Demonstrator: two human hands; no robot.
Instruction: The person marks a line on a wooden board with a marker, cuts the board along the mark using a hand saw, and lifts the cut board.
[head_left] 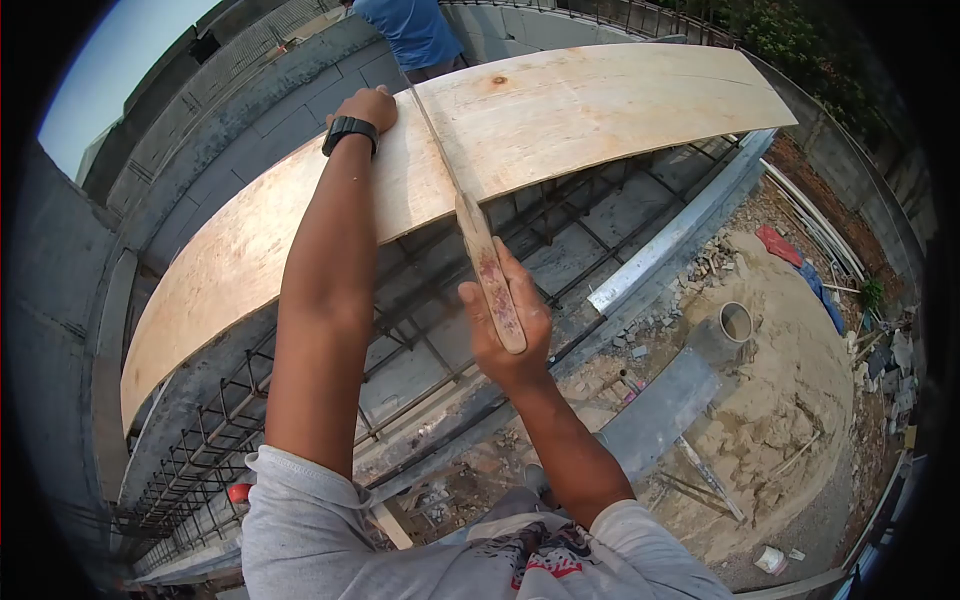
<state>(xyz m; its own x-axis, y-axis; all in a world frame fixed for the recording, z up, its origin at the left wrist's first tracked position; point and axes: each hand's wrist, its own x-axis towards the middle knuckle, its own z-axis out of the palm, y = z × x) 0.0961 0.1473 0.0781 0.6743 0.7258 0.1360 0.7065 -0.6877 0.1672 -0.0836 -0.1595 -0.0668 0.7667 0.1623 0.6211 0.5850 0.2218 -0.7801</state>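
A long plywood sheet (590, 105) lies across a concrete form, looking curved in the lens. My left hand (368, 110), with a black watch at the wrist, rests on the sheet near its far edge, just left of the saw blade; its fingers are bent at the edge. Wrapped round the worn wooden handle of a handsaw (490, 275) is my right hand (515, 325), below the sheet's near edge. The thin blade points away from me and lies across the sheet's width.
Beneath the sheet are rebar cages (225, 425). Beyond it, a person in a blue shirt (410, 30) is by a block wall (290, 110). Down on the right are a sand pile (790, 370), a bucket (735, 322), white pipes (815, 220) and rubble.
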